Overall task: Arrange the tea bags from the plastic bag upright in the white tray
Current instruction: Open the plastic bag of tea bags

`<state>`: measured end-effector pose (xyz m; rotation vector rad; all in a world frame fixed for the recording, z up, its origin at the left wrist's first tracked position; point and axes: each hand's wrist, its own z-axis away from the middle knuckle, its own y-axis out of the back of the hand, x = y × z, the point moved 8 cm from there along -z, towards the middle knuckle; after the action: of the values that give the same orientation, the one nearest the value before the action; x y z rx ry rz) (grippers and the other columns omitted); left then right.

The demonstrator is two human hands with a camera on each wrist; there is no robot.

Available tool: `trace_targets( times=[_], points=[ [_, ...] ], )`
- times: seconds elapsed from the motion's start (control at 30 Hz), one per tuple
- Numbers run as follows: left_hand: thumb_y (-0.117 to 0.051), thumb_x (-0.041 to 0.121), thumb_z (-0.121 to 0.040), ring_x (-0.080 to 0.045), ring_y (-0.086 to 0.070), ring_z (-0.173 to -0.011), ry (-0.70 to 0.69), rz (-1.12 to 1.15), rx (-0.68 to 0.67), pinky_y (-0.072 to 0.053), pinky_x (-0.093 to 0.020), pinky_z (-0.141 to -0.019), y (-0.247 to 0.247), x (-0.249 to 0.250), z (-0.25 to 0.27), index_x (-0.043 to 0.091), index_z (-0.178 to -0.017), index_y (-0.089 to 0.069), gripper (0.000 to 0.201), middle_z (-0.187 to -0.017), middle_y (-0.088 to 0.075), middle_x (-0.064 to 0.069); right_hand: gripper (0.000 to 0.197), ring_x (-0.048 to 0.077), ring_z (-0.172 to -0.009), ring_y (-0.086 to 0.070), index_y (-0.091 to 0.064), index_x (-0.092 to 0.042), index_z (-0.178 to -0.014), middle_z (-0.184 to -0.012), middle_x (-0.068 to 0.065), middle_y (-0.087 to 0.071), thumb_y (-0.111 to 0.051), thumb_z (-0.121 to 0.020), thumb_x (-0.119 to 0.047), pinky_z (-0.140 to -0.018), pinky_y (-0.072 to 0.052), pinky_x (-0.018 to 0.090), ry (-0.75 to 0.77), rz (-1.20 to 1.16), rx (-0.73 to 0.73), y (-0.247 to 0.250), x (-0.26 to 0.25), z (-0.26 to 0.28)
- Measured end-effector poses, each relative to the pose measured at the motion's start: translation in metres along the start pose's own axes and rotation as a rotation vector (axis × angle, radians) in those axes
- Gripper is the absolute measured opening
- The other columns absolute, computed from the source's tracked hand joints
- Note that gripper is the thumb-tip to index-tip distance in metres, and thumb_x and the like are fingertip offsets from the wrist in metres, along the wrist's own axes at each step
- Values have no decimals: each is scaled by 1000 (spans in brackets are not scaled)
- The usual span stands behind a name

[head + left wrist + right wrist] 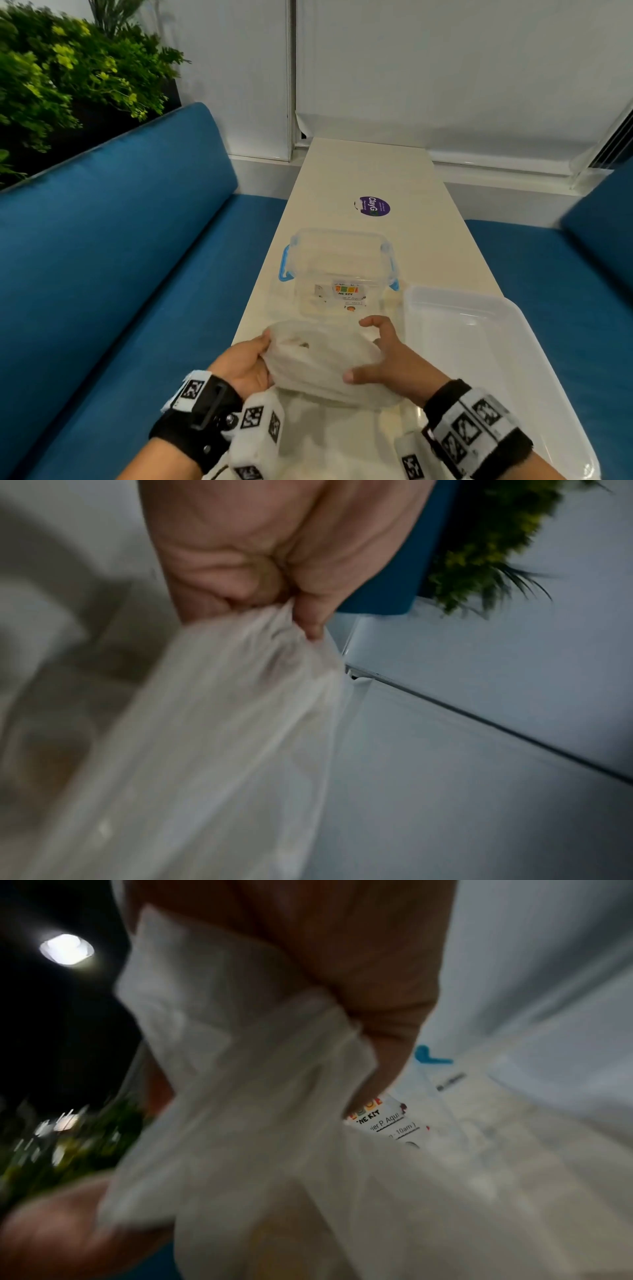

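Both hands, left hand (pixel 245 365) and right hand (pixel 387 356), are gripping the plastic bag (pixel 322 359) between their fingers (pixel 310 615), probably spreading its mouth beside the white tray (pixel 479 342).

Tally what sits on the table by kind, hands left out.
Plastic bag: 1, held by the left hand and the right hand
Clear container with blue latches: 1
White tray: 1
Purple sticker: 1
Tea bags: none can be made out
Total: 4
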<state>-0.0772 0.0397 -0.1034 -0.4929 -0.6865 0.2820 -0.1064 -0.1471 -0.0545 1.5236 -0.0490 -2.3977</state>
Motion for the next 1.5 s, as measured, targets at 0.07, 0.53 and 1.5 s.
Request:
trace_targets(
  times=[0.07, 0.53, 1.5],
  points=[
    [-33, 15, -100, -29, -66, -47, 35, 38, -42, -50, -36, -34, -18, 3, 5, -3, -91, -59, 33, -63, -69, -20, 48, 15, -88, -59, -35, -25, -109, -99, 0, -55, -71, -80, -12, -66, -48, 13, 133, 258, 126, -3, -2, 1],
    [-66, 14, -83, -17, -52, -101, -834, -1189, 339, -44, -22, -79, 1, 28, 13, 27, -111, -47, 36, -115, -48, 4, 31, 37, -111, -60, -63, -15, -120, -121, 17, -63, -54, -91, -24, -99, -44, 52, -323, -991, 0, -25, 32, -31],
    [-37, 38, -97, -30, -71, -71, -2, 53, -45, -58, -37, -55, 9, -4, -4, -1, -119, -56, 48, -84, -72, -20, 50, 22, -96, -67, -58, -16, -118, -107, 5, -70, -63, -82, -50, -88, -53, 37, -227, -405, -49, -22, 33, -28]
  ],
)
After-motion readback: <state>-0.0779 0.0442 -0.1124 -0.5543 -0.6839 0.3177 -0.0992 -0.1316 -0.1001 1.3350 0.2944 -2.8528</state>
